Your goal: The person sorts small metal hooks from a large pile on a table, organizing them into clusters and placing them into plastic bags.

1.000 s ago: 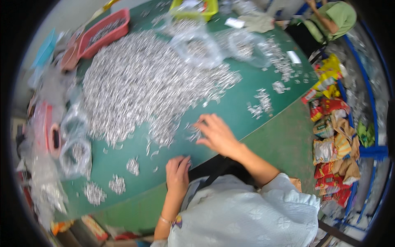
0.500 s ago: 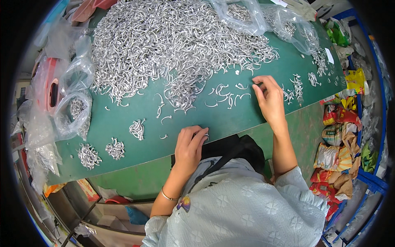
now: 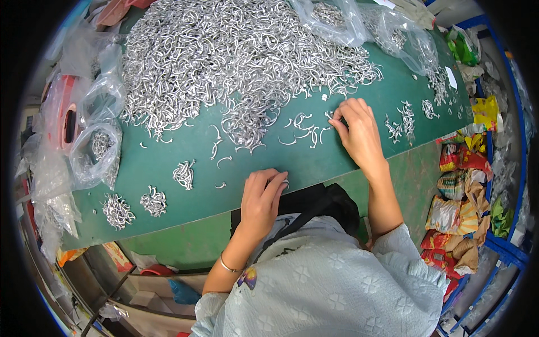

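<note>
A large heap of curved silver metal pieces (image 3: 224, 62) covers the far part of the green table (image 3: 247, 163). At the near edge my left hand (image 3: 260, 196) rests with its fingers curled together; a bit of a silver curved piece (image 3: 286, 183) shows at its fingertips. Farther right, my right hand (image 3: 359, 133) has thumb and forefinger closed on the end of another curved piece (image 3: 329, 115). To the left of those fingers lie several loose curved pieces (image 3: 303, 130). My palms and the undersides of my fingers are hidden.
Small piles (image 3: 118, 212) of pieces sit at the near left, others (image 3: 407, 116) at the right. Clear plastic bags (image 3: 96, 151) with pieces stand at the left, another bag (image 3: 353, 28) at the far right. Colourful packets (image 3: 452, 210) fill a blue-framed rack beyond the table's right end.
My right hand has moved left, onto a loose piece, and its fingertips have come together. My left hand has stayed nearly in place. The whole view has shifted very slightly.
</note>
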Tool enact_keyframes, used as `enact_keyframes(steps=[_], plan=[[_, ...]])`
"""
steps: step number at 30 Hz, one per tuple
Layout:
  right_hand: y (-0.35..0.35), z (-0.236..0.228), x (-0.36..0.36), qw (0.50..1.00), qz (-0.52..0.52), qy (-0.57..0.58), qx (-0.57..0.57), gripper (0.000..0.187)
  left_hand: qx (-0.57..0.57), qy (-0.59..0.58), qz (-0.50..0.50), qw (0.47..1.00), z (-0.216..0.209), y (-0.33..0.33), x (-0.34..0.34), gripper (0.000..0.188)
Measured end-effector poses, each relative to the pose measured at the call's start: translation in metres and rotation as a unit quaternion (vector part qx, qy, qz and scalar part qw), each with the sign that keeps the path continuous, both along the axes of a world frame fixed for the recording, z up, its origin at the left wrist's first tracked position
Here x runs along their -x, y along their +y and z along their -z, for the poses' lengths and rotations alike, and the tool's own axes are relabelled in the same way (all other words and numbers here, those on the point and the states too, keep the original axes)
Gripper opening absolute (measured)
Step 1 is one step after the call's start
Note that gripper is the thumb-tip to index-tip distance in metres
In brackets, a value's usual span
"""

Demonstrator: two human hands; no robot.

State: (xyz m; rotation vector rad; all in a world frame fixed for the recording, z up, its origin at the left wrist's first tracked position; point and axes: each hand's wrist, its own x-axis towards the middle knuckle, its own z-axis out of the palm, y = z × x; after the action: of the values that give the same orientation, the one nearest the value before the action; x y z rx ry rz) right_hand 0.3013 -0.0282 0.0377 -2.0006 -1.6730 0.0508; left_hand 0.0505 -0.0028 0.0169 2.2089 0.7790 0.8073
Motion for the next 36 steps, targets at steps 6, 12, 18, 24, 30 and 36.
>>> enact_keyframes(steps=[6,12,18,24,30,36], plan=[[-0.004,0.001,-0.005,1.000,-0.013,0.011,-0.018,0.016,0.009,-0.006,-0.004,1.000,0.001,-0.001,0.000,0.030],[-0.005,-0.001,-0.007,0.998,0.018,0.022,0.055,0.014,0.001,0.003,0.004,1.000,0.002,0.001,0.001,0.029],[-0.008,0.005,-0.010,0.998,0.013,0.057,0.008,0.015,0.015,-0.001,-0.003,1.000,0.000,-0.001,-0.001,0.029],[-0.011,-0.013,0.026,0.961,-0.017,0.276,0.018,0.012,0.001,-0.003,0.007,1.000,0.004,-0.002,-0.001,0.029],[-0.013,0.001,0.065,0.944,-0.200,0.262,0.027,0.013,-0.034,0.008,0.023,0.999,0.005,-0.001,-0.001,0.027],[-0.014,-0.005,0.012,0.995,0.038,0.096,-0.015,0.016,-0.065,0.043,0.071,0.994,-0.004,0.007,-0.005,0.032]])
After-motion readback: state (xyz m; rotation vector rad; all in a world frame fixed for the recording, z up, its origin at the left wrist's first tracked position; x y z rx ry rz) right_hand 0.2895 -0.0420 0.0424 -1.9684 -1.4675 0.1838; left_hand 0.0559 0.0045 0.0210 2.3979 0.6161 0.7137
